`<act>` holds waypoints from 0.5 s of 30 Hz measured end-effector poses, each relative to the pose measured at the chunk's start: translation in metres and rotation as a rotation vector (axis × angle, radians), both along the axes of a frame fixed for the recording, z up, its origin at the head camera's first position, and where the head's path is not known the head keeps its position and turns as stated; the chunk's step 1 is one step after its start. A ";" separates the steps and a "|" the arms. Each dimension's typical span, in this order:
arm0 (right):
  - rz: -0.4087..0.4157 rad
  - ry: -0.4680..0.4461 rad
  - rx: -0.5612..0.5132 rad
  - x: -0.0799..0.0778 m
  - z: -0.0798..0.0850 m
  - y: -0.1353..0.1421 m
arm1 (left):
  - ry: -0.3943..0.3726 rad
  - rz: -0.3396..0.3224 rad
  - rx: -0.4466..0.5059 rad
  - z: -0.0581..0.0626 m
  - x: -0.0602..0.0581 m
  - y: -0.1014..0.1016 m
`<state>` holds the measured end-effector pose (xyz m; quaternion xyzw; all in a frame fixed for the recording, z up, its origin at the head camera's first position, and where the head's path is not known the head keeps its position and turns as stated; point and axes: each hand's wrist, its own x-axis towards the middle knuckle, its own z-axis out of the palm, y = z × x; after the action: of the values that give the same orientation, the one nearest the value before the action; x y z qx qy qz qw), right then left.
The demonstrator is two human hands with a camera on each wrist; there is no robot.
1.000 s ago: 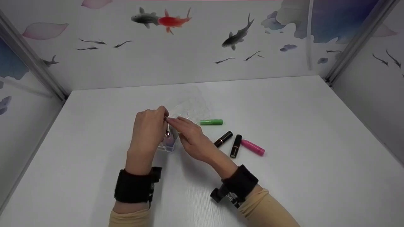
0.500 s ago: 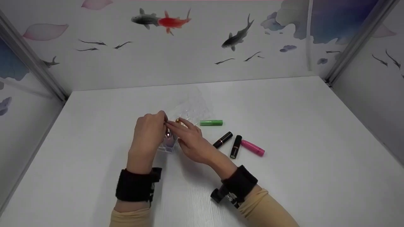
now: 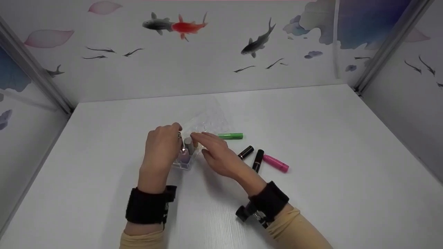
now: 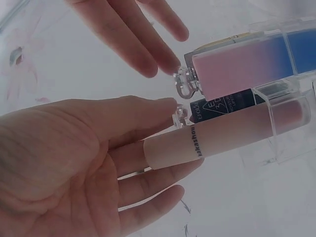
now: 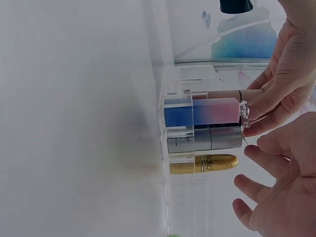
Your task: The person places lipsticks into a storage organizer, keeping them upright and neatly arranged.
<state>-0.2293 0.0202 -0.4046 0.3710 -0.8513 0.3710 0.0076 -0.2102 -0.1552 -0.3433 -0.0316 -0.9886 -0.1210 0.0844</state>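
Left hand (image 3: 160, 147): thumb and fingers wrapped round the beige tube (image 4: 219, 138), upright in the clear rack (image 3: 186, 168). Right hand (image 3: 220, 156): fingers loosely extended near the racked silver tube (image 5: 226, 138) and gold tube (image 5: 217, 163). Table (image 3: 328, 138), right: green tube (image 3: 231, 136), 2 black tubes (image 3: 258, 160), pink tube (image 3: 276, 163).

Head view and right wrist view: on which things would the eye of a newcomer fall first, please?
Probably first on the red fish on the wall, at the top of the head view. Next come the left hand and right hand, close to the clear holder on the table, and the pink tube lying to their right. In the right wrist view, the blue-pink tube in the holder catches the eye.
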 end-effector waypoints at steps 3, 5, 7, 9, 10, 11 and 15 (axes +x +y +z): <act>-0.008 -0.040 -0.022 -0.001 0.004 0.012 | 0.050 0.015 -0.001 0.002 0.001 0.004; -0.015 -0.077 -0.028 -0.002 0.008 0.023 | 0.085 0.020 0.006 0.003 0.002 0.008; -0.017 -0.094 -0.034 -0.003 0.012 0.034 | 0.121 0.015 0.014 0.004 0.003 0.014; -0.005 -0.103 -0.039 -0.005 0.015 0.047 | 0.150 0.004 0.015 0.004 0.004 0.022; -0.001 -0.110 -0.033 -0.006 0.017 0.053 | 0.166 -0.004 0.009 0.004 0.004 0.026; 0.003 -0.121 -0.024 -0.007 0.019 0.060 | 0.183 -0.014 0.000 0.004 0.004 0.030; -0.002 -0.184 0.040 -0.009 0.029 0.086 | 0.241 -0.058 -0.028 0.002 0.005 0.046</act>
<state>-0.2383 0.1065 -0.3761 0.3346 -0.8559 0.3866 -0.0776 -0.2057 -0.1091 -0.3410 -0.0757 -0.9715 -0.1051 0.1985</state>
